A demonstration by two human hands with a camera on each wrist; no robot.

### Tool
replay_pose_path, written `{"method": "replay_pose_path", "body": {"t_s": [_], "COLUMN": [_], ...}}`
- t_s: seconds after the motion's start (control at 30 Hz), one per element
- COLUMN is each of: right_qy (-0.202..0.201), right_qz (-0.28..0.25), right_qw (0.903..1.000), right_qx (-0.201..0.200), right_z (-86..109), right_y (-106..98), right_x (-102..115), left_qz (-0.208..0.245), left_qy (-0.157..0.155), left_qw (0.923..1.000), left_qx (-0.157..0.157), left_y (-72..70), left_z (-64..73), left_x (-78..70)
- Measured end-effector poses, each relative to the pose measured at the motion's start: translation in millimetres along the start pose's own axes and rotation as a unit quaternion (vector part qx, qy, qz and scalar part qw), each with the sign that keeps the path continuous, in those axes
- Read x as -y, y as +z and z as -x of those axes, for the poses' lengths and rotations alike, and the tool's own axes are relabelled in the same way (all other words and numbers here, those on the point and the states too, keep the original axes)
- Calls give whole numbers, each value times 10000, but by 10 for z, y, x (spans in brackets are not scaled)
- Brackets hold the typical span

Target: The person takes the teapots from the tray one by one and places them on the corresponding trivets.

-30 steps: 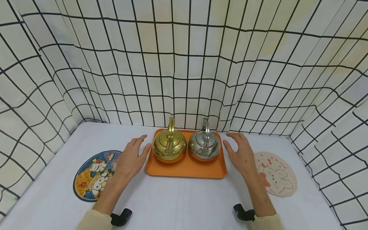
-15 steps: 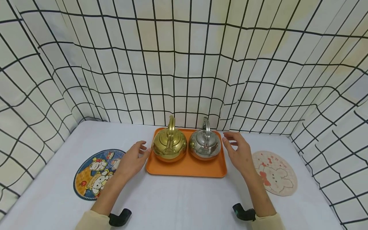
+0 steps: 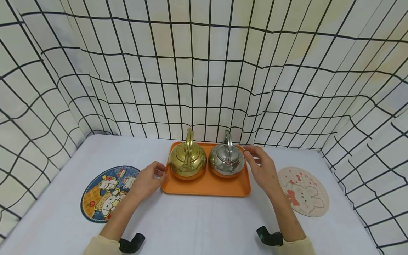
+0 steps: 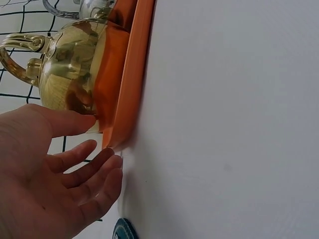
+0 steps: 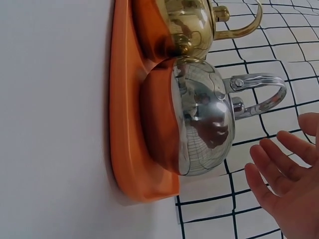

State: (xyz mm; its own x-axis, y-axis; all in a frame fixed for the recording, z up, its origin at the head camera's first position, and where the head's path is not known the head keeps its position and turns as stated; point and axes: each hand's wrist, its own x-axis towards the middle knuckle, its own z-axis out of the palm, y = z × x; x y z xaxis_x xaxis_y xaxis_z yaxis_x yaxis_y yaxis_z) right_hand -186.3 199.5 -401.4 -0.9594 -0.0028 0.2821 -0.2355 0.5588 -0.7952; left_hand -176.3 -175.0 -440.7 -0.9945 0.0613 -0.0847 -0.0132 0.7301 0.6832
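A gold teapot (image 3: 187, 159) and a silver teapot (image 3: 227, 161) stand side by side on an orange tray (image 3: 207, 189), their arched handles upright. My left hand (image 3: 148, 180) is at the tray's left edge, thumb over the rim side and fingers loosely bent; whether the fingertips touch the tray I cannot tell. On the other side, my right hand (image 3: 262, 168) is by the tray's right edge, close to the silver teapot. In the right wrist view its fingers (image 5: 271, 172) are spread, with a gap between them and the silver teapot. Neither hand grips anything.
A round blue cartoon mat (image 3: 108, 193) lies on the left, partly beneath my left forearm. A round pink bunny mat (image 3: 306, 193) lies on the right. White cloth (image 3: 197, 226) covers the table. A white wall with black grid lines (image 3: 204, 71) rises behind the tray.
My left hand has lowered slightly toward the tray's left edge and its fingers have bent more. The right hand has moved a little left toward the tray. Tray and teapots have not visibly moved.
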Motion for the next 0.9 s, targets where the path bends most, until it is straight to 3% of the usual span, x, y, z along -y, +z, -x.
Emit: {"method": "replay_pose_path", "body": {"t_s": [0.4,0.63,0.9], "right_qy": [-2,-70,-69], "right_qz": [-334,-840,-957], "right_qw": [9991,9956,9937], "right_qx": [280,412,582], "right_z": [-4,-21,6], "right_y": [32,68,103], "right_x": [53,78,110], "left_qz": [-116,-60,72], "left_qy": [249,425,295], "left_qw": [9994,9985,9981], "left_qx": [198,346,534], "left_y": [-4,-17,-14], "left_z": [31,49,67], "left_x": [47,61,101]}}
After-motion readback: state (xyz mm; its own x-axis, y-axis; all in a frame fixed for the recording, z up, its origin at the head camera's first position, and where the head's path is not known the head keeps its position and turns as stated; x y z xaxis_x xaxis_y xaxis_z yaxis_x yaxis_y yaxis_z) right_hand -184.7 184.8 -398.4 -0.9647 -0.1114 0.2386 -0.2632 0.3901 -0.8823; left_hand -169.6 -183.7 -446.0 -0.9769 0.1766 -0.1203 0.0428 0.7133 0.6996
